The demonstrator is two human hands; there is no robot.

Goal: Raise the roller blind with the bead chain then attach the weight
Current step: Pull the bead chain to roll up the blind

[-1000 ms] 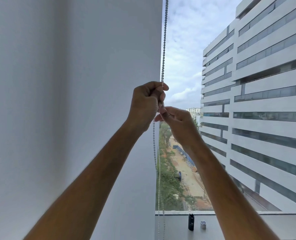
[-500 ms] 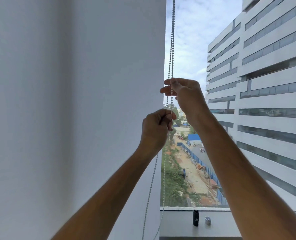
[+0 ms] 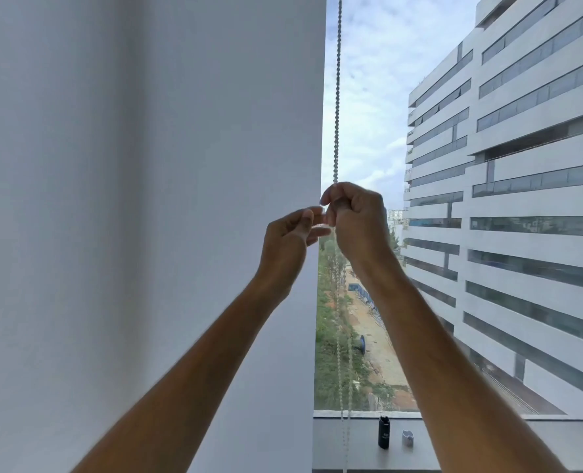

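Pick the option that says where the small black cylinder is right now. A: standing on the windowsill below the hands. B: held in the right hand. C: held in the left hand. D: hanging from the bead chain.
A: the black cylinder stands upright on the windowsill, beside a small pale piece, well below both hands and just right of the hanging bead chain.

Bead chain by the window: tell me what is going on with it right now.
A person is working the bead chain beside the window. The right hand is closed on it in a fist; the left hand is just below, fingers open, not gripping. A small black cylinder and a pale piece wait untouched on the sill.
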